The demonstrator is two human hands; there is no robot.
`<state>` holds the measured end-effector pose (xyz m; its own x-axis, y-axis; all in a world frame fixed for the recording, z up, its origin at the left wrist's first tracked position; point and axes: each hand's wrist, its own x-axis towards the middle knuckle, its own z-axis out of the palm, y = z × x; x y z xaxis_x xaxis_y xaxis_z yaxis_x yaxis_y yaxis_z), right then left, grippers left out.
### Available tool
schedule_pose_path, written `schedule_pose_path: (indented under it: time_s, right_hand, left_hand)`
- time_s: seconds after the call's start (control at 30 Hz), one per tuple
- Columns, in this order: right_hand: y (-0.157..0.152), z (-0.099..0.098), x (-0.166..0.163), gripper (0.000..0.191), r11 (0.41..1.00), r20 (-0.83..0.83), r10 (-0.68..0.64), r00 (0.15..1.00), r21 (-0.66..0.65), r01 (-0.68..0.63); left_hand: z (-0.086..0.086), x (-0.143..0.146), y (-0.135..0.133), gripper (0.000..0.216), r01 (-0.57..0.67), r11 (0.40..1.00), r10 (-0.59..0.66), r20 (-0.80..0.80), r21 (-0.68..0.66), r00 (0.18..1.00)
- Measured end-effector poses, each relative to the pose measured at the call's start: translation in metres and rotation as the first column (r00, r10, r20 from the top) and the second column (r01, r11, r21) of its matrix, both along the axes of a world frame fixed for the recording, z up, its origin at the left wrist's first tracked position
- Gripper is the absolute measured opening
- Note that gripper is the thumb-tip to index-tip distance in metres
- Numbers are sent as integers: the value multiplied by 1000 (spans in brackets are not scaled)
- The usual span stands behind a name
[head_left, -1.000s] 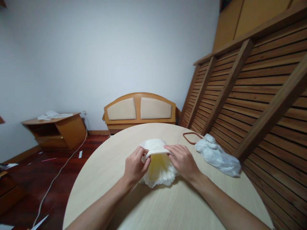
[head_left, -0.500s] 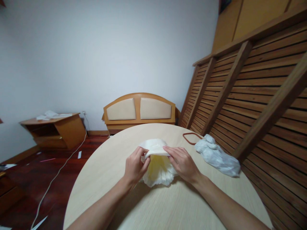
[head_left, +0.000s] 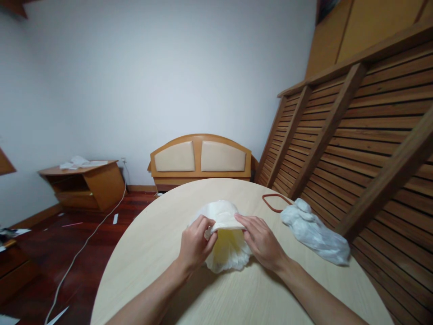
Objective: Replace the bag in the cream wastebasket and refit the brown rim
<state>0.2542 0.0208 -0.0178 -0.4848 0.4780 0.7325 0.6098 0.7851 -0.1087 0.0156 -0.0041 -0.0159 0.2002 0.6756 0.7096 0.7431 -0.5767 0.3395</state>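
- Where the room stretches past both hands, a pale wall (head_left: 169, 67) rises as a backdrop.
- Slatted wooden panel (head_left: 382, 131), well off to the right of the right hand.
- Round light-wood table (head_left: 142, 271), spreading beneath both hands.
- Arched headboard (head_left: 199, 155) with two cream padded insets, straight ahead of the hands, beyond the table's far edge.
- Low wooden cabinet (head_left: 104, 189), ahead and far to the left of the left hand.
- Crumpled white plastic bag (head_left: 316, 234), on the table to the right of the right hand.
- White ruffled pouch (head_left: 226, 259) with a yellowish inside, between the hands, its mouth facing the person.
- Left hand (head_left: 197, 239), pinching the left end of the pouch's folded rim.
- Right hand (head_left: 261, 238), gripping the rim's right end, fingers on top.
- Reddish-brown loop (head_left: 275, 195), on the table, ahead and right of the right hand, beside the bag.
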Motion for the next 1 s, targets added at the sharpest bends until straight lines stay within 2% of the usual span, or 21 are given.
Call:
schedule_pose_path:
  time_s: [0.23,0.47,0.57,0.67,0.73,0.8,0.9,1.0]
  right_hand:
    - [3,3,2,45,998,40,-45,998,46,43]
    - [0,-1,-2,42,990,5,-139,990,19,138]
    - [3,6,-4,42,985,17,-175,984,5,175]
    - [11,25,-5,41,970,87,-240,967,-14,242]
    - [17,43,-6,41,964,154,-260,953,-12,265]
    - [23,63,-7,41,966,229,-251,940,-9,260]
    - [29,85,-11,37,967,291,-233,928,-28,252]
    - [29,95,-14,31,962,285,-231,930,-77,263]
  left_hand:
    - [0,1,0,8,-12,1000,12,-6,5,1000]
    - [3,2,3,7,-18,1000,18,59,-9,998]
    - [9,3,2,6,-43,998,45,35,-41,998]
    - [27,11,2,25,-110,993,108,-53,-40,993]
    - [47,18,3,52,-100,995,98,-129,-6,987]
    - [67,26,8,63,-83,996,78,-165,-23,983]
    - [90,35,20,45,-94,986,68,-180,-139,981]
    - [95,38,32,19,-128,966,79,-215,-226,973]
